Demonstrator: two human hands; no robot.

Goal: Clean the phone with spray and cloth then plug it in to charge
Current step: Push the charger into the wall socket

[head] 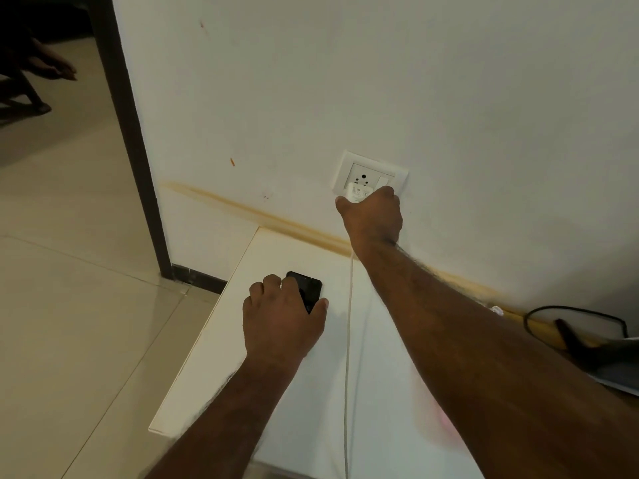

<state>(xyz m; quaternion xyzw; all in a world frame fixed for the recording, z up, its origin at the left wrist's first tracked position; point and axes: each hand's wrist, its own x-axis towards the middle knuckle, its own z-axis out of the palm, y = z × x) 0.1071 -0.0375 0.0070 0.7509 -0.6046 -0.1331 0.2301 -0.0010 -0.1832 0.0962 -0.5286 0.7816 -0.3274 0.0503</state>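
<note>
Now at charging step: right hand [371, 216] fingers clamped on white charger adapter [358, 194] at wall socket [368, 174], left hand [281, 319] fingers gripping black phone [308, 288] on worktop [380, 392]; next, probably seating adapter squarely.

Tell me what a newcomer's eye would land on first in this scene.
First, the right hand reaching to the white wall socket plate, gripping a white charger adapter at it. Next, the left hand holding a black phone down on the white tabletop. A thin white cable runs down between the arms.
</note>
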